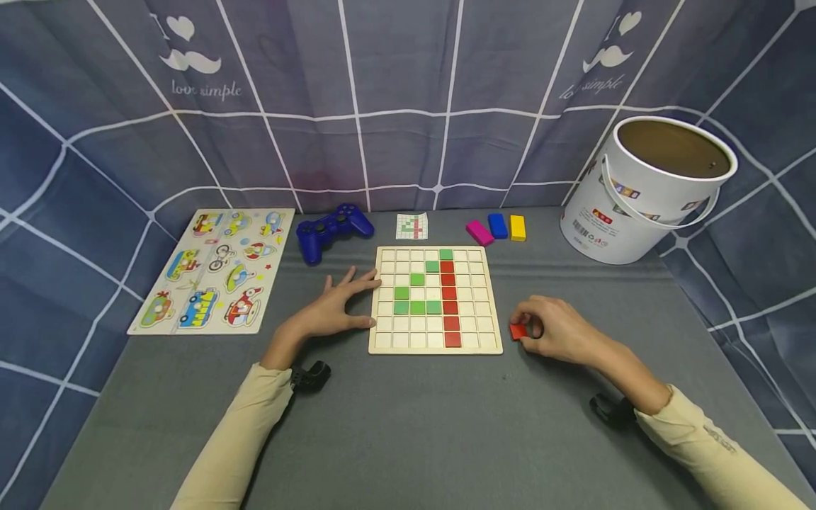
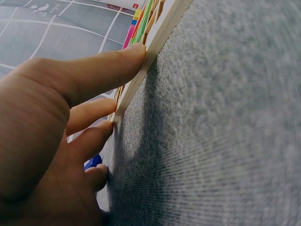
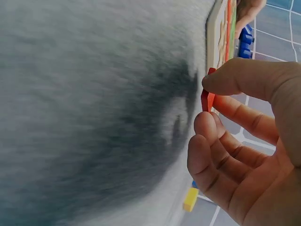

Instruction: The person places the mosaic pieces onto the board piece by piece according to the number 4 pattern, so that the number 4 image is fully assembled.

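Note:
A square wooden grid board lies flat on the grey cloth, with green tiles and a column of red tiles set in its cells. My left hand touches the board's left edge, fingers spread; in the left wrist view the thumb and fingertips rest at the wooden edge. To the right of the board my right hand pinches a small red tile between thumb and fingers. That red tile stands on edge between the fingertips in the right wrist view.
Behind the board are a small pattern card, a pink block, a blue block and a yellow block. A blue game controller and a vehicle puzzle board lie left. A white bucket stands back right.

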### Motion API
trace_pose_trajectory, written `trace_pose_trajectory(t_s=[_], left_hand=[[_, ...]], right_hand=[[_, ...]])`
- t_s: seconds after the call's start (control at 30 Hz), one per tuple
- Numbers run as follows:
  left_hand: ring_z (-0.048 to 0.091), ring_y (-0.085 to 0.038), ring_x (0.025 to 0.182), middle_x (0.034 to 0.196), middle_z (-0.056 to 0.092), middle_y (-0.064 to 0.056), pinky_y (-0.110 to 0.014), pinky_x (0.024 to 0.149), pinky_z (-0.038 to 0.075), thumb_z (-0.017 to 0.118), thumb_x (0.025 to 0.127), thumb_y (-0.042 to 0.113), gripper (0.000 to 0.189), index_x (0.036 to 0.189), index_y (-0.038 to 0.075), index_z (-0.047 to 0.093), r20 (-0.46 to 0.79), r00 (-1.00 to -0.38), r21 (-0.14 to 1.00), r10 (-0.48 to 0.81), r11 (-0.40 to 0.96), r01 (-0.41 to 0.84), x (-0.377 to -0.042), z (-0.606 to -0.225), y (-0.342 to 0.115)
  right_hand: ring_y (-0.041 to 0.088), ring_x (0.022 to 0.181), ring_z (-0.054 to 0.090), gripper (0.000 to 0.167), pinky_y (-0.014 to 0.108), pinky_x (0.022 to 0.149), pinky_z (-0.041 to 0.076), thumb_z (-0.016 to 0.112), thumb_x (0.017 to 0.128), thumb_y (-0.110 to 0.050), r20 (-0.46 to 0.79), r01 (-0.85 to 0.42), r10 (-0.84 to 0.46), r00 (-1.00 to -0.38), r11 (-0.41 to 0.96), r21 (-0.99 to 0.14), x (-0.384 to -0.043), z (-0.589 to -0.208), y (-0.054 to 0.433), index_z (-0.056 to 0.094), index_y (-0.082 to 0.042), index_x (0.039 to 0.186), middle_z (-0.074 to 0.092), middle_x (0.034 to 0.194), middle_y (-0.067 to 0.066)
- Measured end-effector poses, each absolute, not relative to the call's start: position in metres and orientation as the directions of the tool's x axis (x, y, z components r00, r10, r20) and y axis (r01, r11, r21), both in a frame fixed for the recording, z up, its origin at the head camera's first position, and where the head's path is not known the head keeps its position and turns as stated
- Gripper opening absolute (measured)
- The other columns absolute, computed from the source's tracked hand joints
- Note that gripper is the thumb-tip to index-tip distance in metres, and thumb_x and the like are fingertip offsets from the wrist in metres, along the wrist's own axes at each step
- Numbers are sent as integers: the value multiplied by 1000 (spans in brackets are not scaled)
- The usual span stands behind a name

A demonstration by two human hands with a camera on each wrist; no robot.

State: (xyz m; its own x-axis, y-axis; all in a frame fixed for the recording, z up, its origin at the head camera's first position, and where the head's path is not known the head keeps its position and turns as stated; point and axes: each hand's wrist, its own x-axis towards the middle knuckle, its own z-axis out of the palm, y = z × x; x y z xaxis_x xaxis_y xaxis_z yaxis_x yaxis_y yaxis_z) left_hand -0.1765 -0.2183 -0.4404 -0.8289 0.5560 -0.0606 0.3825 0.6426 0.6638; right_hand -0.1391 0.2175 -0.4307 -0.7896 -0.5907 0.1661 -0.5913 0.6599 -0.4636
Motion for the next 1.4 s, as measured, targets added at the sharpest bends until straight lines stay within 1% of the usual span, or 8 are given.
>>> trace_pose_trajectory(t_s=[0.13, 0.33, 0.53, 0.67, 0.87, 1.07, 1.2, 1.4], left_hand=[[-1, -42, 150, 165, 20, -6, -71, 108, -15, 80, 87, 30, 79, 154, 12, 42, -56, -830, 661, 554, 644, 385, -177, -440, -219], [-2, -41, 150, 165, 19, -5, -70, 108, -15, 80, 87, 30, 79, 154, 13, 41, -60, -830, 663, 554, 643, 382, -175, -443, -219], [-2, -42, 150, 165, 19, -6, -71, 108, -15, 80, 87, 29, 78, 153, 13, 42, -57, -830, 671, 554, 637, 379, -172, -443, -217], [-2, -41, 150, 166, 19, -5, -70, 108, -15, 80, 87, 30, 79, 154, 14, 42, -61, -831, 666, 553, 643, 379, -172, -444, -217], [-2, -38, 151, 166, 18, -2, -68, 110, -15, 79, 87, 31, 79, 155, 16, 40, -70, -833, 660, 549, 652, 374, -174, -445, -214], [-1, -38, 151, 166, 18, -1, -68, 110, -15, 79, 88, 31, 79, 155, 16, 40, -70, -827, 655, 558, 651, 384, -177, -446, -213], [-2, -38, 151, 166, 17, -1, -68, 110, -15, 79, 88, 31, 79, 155, 16, 40, -78, -826, 652, 559, 655, 382, -176, -445, -212], [-2, -41, 150, 166, 18, -4, -70, 108, -15, 80, 87, 31, 80, 154, 13, 41, -59, -820, 662, 569, 637, 395, -176, -446, -210]], right_hand=[[10, 65, 55, 32, 27, 58, 44, 80, 69, 0, 176, -598, -592, -787, 659, -457, -152, -428, 208, 72, -16, 94, 58, 80, -5], [10, 66, 54, 27, 29, 59, 45, 82, 73, -8, 155, -590, -601, -785, 646, -484, -167, -426, 184, 72, -14, 97, 60, 82, -3], [13, 67, 55, 26, 31, 62, 44, 79, 73, -6, 164, -614, -627, -761, 618, -491, -178, -429, 164, 73, -12, 97, 59, 76, -1], [13, 68, 56, 23, 32, 65, 44, 79, 74, -5, 166, -627, -639, -751, 611, -483, -183, -429, 157, 75, -11, 96, 60, 76, -2], [9, 68, 56, 21, 32, 66, 46, 81, 75, -7, 149, -629, -649, -746, 615, -476, -185, -430, 153, 76, -11, 95, 62, 78, -3], [12, 67, 57, 22, 32, 65, 47, 81, 74, -8, 137, -607, -635, -760, 620, -497, -183, -428, 150, 75, -9, 96, 62, 76, -2], [11, 67, 57, 23, 32, 65, 47, 81, 75, -8, 133, -602, -631, -764, 623, -499, -182, -429, 151, 75, -8, 97, 62, 76, -2], [11, 67, 55, 26, 32, 64, 44, 83, 77, -14, 186, -603, -599, -779, 634, -484, -178, -428, 161, 75, -8, 101, 60, 76, -2]])
